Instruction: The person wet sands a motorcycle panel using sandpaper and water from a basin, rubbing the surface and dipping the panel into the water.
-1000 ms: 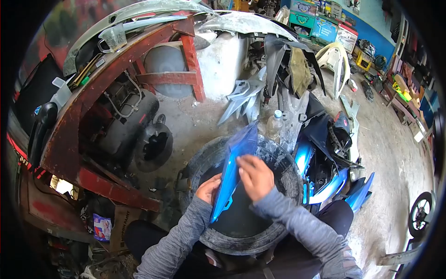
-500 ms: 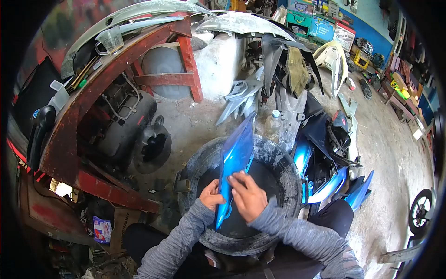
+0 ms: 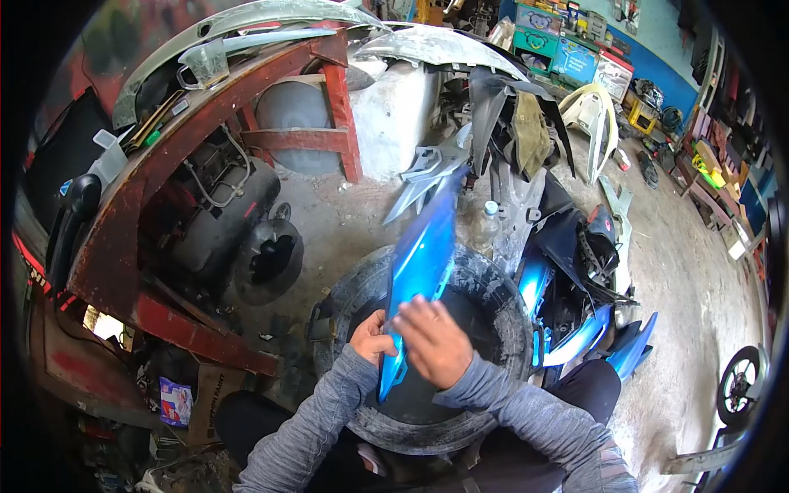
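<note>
A long, glossy blue panel (image 3: 422, 251) is held upright and slightly tilted above a round dark tub (image 3: 382, 433). My left hand (image 3: 372, 337) grips the panel's left edge near its lower end, thumb across the front. Against the lower right part of its face lies my right hand (image 3: 433, 341), its fingers blurred by motion and partly stretched out. Whether anything small is under those fingers cannot be seen. The panel's upper tip reaches beyond the tub's far rim.
A red wooden bench (image 3: 148, 181) curves along the left, with a clear pitcher (image 3: 205, 66) on top. Beyond the tub stands a plastic bottle (image 3: 488, 220). Blue and black fairing parts (image 3: 567, 271) lie right of the tub. A wheel (image 3: 740, 384) is at the far right.
The blue panel has swung flatter to my view, its upper end farther forward. My right hand has slid down along its face from higher up. My left hand keeps its hold near the lower end.
</note>
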Demonstrator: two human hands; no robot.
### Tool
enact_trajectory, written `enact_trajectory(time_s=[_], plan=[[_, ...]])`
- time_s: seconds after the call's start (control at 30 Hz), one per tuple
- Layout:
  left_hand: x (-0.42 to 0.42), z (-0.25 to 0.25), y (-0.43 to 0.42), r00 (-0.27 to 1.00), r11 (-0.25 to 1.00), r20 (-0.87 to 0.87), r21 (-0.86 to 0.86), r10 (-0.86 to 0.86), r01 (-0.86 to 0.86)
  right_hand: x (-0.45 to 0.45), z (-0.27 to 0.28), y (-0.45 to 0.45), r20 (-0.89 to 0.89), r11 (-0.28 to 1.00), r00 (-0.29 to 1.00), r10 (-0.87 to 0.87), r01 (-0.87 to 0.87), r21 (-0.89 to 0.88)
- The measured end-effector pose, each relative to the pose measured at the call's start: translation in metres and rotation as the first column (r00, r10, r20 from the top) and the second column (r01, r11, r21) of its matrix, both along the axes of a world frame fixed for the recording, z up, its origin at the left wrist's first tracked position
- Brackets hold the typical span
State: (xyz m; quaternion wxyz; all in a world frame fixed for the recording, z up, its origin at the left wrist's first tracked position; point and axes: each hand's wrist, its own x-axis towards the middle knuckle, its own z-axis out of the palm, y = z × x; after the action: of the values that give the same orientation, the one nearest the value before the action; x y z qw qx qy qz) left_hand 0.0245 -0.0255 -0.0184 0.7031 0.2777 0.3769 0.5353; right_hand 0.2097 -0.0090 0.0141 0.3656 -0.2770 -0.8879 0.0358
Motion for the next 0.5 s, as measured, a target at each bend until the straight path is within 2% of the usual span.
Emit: enact_trajectory(time_s=[0.03, 0.07, 0.13, 0.27, 0.33, 0.43, 0.5], plan=[[-0.004, -0.002, -0.001, 0.997, 0.999, -0.065, 0.006, -0.042, 0.042, 0.002, 0.004, 0.007, 0.023, 0.999, 0.998, -0.051, 0.051, 0.017], [-0.005, -0.004, -0.002, 0.988, 0.996, -0.128, 0.009, -0.085, 0.087, 0.005, 0.002, 0.018, -0.026, 0.991, 0.992, -0.127, 0.126, -0.036], [-0.002, -0.003, -0.005, 0.991, 0.997, -0.113, -0.015, -0.078, 0.076, 0.010, 0.002, 0.031, -0.067, 0.974, 0.974, -0.218, 0.213, -0.075], [-0.003, -0.010, -0.004, 0.979, 0.997, -0.192, -0.014, -0.073, 0.071, -0.004, -0.007, -0.004, -0.063, 0.979, 0.980, -0.190, 0.184, -0.083], [-0.003, -0.009, -0.007, 0.978, 0.998, -0.198, -0.028, -0.069, 0.065, -0.001, -0.005, 0.009, -0.063, 0.964, 0.963, -0.262, 0.257, -0.072], [0.002, -0.008, -0.010, 0.981, 0.998, -0.188, -0.012, -0.056, 0.055, 0.003, -0.004, 0.048, -0.167, 0.935, 0.922, -0.349, 0.333, -0.120], [0.000, -0.012, -0.012, 0.973, 0.999, -0.227, 0.000, -0.037, 0.038, 0.004, -0.007, 0.050, -0.182, 0.949, 0.931, -0.317, 0.309, -0.070]])
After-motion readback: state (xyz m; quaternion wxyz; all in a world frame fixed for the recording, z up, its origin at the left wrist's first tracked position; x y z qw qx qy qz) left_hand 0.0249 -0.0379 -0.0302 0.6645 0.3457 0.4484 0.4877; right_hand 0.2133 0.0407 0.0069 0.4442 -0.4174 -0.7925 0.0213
